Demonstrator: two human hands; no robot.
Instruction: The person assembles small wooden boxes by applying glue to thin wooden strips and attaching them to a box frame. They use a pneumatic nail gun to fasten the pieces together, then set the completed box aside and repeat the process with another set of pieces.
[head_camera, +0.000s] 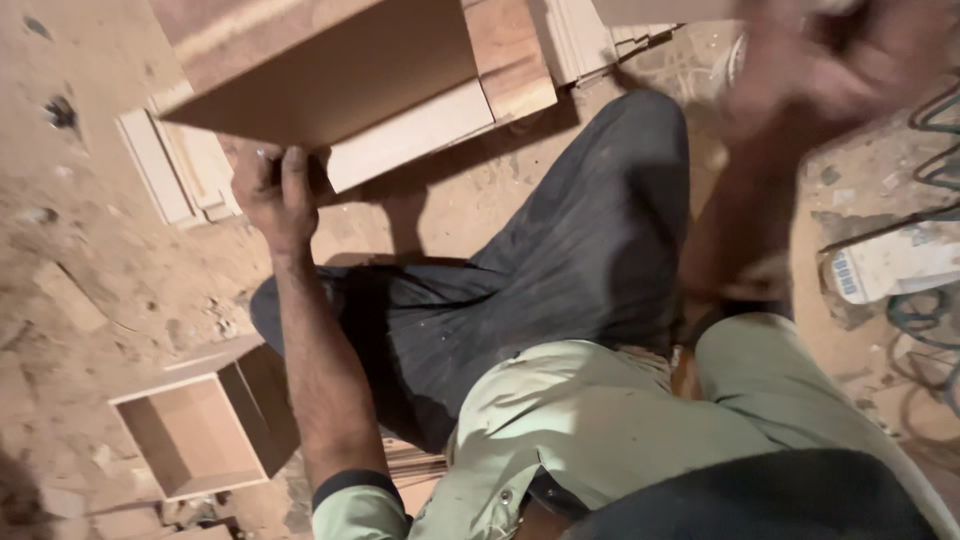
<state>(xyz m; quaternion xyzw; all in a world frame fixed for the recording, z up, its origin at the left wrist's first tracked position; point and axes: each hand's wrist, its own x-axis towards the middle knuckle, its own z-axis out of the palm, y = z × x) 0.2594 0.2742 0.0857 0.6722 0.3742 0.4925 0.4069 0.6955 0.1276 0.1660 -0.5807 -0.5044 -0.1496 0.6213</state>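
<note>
My left hand (272, 192) grips the near lower corner of a flat brown wooden panel (330, 75) and holds it tilted above the dusty floor. Under the panel lies a lighter wooden board (415, 135) and a reddish plank (510, 60). My right hand (835, 60) is raised at the upper right and heavily blurred; whether it holds anything cannot be told. My dark trousered leg (580, 250) stretches between the two hands.
A small open wooden box (200, 425) sits on the floor at the lower left. Pale moulded strips (165, 165) lie left of the panel. A white tube (890, 262) and green cable (930, 310) lie at the right. Sawdust covers the floor.
</note>
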